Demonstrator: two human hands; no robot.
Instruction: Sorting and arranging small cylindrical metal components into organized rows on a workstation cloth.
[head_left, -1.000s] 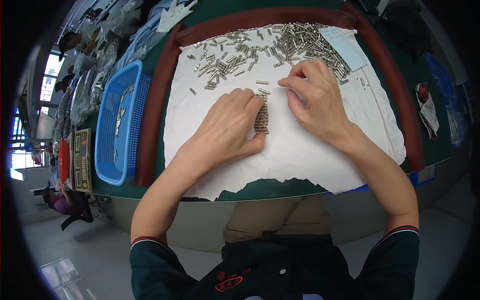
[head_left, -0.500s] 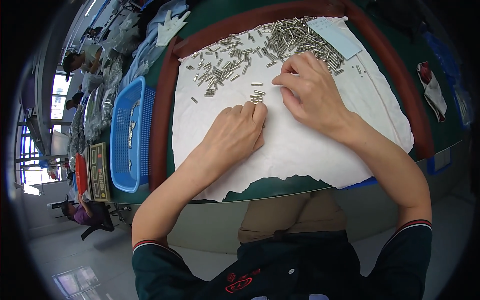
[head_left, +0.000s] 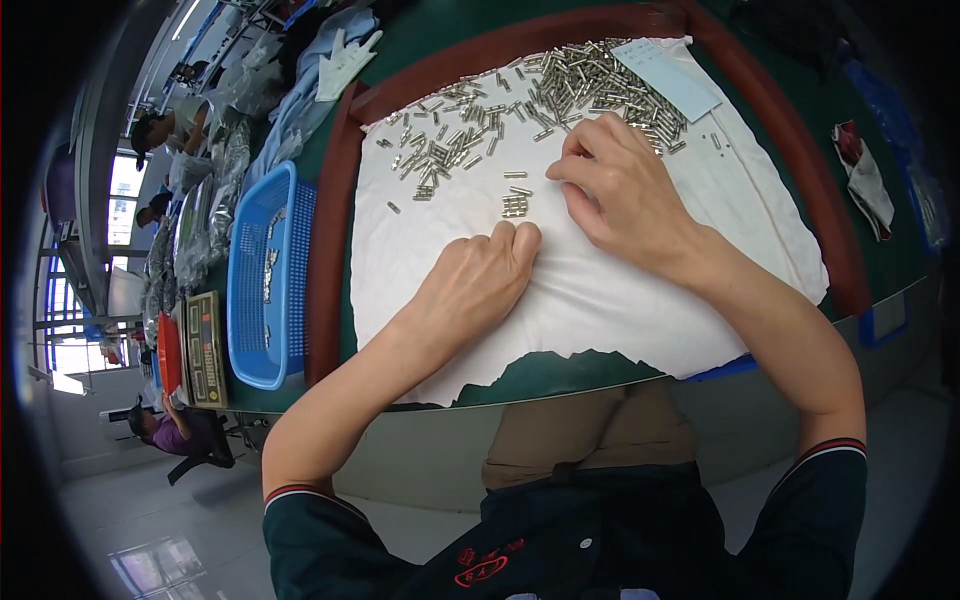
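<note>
The left hand (head_left: 478,282) rests on the white cloth (head_left: 620,300), fingers together, just below a small row of metal pins (head_left: 515,205). The right hand (head_left: 625,190), fingers bent together, touches the cloth beside them.

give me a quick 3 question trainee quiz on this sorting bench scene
1. True or false: the small metal pins lie on a white cloth.
2. Which thing stands to the person's left of the cloth? A) blue basket B) red bucket C) glass jar
3. What lies just beyond the fingertips of the left hand?

Key
1. True.
2. A.
3. A short lined-up row of pins, between the left hand and the right hand.
</note>
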